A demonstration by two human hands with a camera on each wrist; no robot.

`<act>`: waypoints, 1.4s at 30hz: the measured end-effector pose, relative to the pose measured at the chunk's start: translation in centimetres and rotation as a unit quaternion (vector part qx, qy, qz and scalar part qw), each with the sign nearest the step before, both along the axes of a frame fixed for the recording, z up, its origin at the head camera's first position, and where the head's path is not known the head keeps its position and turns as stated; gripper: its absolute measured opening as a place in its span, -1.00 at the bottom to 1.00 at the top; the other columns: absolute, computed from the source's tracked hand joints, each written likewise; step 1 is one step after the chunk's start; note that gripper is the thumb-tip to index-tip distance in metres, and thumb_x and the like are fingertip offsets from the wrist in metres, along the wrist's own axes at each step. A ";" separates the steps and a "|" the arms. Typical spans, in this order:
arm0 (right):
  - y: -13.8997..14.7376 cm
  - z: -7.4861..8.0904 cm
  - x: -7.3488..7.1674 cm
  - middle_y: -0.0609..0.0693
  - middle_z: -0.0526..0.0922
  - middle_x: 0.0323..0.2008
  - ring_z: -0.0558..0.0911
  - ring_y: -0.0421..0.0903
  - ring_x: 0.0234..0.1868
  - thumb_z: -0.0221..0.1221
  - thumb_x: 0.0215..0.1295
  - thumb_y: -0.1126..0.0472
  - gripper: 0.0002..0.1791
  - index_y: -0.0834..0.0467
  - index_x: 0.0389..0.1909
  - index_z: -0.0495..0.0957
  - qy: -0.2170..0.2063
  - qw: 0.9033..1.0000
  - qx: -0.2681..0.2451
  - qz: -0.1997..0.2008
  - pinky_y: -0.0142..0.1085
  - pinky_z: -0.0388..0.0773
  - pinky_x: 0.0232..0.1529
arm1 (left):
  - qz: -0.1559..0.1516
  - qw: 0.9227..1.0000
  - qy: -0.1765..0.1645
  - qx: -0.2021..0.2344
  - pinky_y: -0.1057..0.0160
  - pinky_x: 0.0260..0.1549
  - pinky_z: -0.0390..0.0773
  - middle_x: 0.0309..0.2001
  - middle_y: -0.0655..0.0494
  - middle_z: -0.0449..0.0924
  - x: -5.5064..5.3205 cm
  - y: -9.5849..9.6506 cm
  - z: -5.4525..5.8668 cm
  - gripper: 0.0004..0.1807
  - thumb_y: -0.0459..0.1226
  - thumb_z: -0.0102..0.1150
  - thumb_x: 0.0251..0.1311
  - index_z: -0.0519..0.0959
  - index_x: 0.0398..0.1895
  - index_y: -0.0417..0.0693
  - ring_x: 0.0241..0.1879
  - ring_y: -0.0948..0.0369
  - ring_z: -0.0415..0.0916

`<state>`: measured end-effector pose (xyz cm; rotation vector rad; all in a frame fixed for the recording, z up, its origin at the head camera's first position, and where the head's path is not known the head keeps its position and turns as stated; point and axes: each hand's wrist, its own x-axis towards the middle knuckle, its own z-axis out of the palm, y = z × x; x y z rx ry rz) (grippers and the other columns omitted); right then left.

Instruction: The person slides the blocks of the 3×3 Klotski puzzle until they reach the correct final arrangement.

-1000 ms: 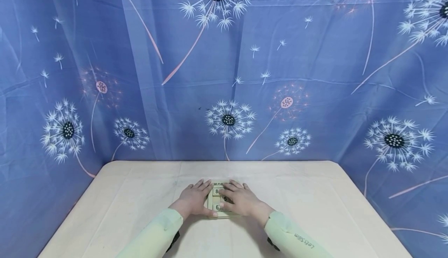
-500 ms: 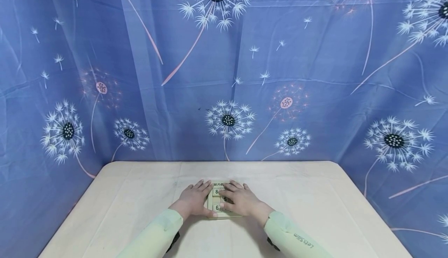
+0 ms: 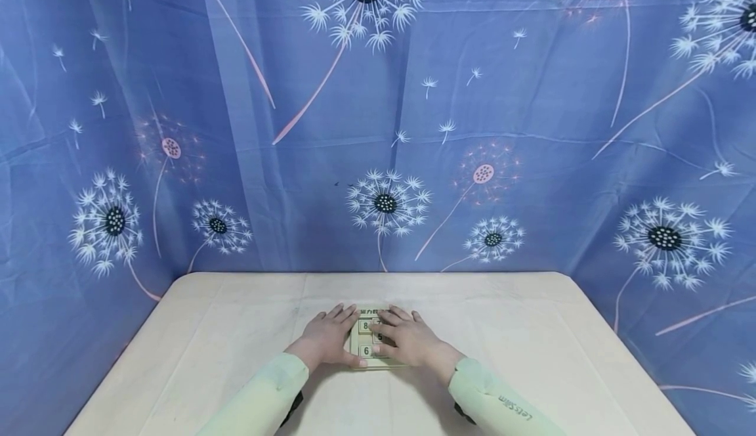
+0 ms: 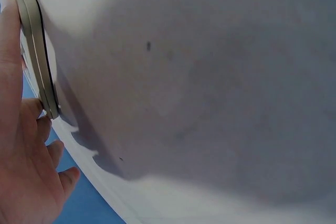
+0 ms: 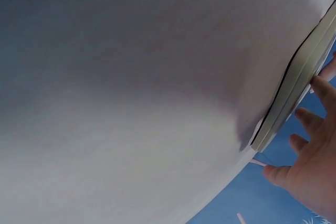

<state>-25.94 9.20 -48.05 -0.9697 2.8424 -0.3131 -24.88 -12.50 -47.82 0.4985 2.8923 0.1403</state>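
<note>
Two pale green sleeves (image 3: 260, 396) are seen nearest, the right one marked with dark lettering (image 3: 515, 408); a dark band (image 3: 463, 414) is partly shown under each wrist. By the left hand (image 3: 327, 339) the left side of the board (image 3: 384, 364) is touched: its thumb is laid at the near left corner, its other fingers are stretched forward, loosely parted, and the edge is braced rather than grasped. The right hand (image 3: 410, 344) is spread over the right part of the board, its fingers nearly straight; some tiles are covered by it, and how firmly its fingertips are pressed cannot be told. The board is laid flat on the table (image 3: 236, 337), between the two hands; its side is shown in two layers in the wrist views. On it the 6 tile (image 3: 366, 350) is set beside the right thumb, then farther off the 5 tile (image 3: 380, 337) and the 8 tile (image 3: 365, 326); a bare slot (image 3: 365, 338) is left between 6 and 8. Dark characters (image 3: 371, 312) are printed along the far rim. Beyond the table a blue cloth (image 3: 319, 206) is hung, patterned with dandelions (image 3: 386, 203)
</note>
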 end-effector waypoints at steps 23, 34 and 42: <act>0.4 0.0 1.0 -0.01 0.34 0.55 0.24 0.14 0.61 0.07 0.45 -0.29 -0.35 -0.12 0.46 0.42 0.004 1.000 0.023 0.013 0.39 0.19 0.51 | -0.001 1.000 -0.002 0.009 -0.12 0.57 0.25 0.64 0.12 0.13 -0.1 -0.1 -0.4 0.20 0.42 0.35 -0.03 0.18 0.61 0.05 0.64 0.02 0.07; 0.6 0.0 1.4 -0.01 0.34 0.55 0.24 0.13 0.61 0.09 0.44 -0.29 -0.36 -0.16 0.46 0.42 0.011 0.999 0.030 0.013 0.39 0.20 0.50 | -0.005 1.000 0.005 0.010 -0.12 0.56 0.26 0.64 0.11 0.13 -0.2 -0.2 -0.5 0.21 0.43 0.34 -0.03 0.19 0.61 0.04 0.64 0.01 0.07; 0.7 0.0 1.6 -0.01 0.37 0.54 0.26 0.15 0.60 0.08 0.45 -0.28 -0.38 -0.17 0.44 0.44 0.012 1.000 0.024 0.013 0.40 0.21 0.50 | -0.004 1.000 0.007 0.007 -0.12 0.56 0.26 0.64 0.11 0.13 -0.1 -0.1 -0.5 0.21 0.44 0.34 -0.05 0.19 0.61 0.04 0.64 0.01 0.07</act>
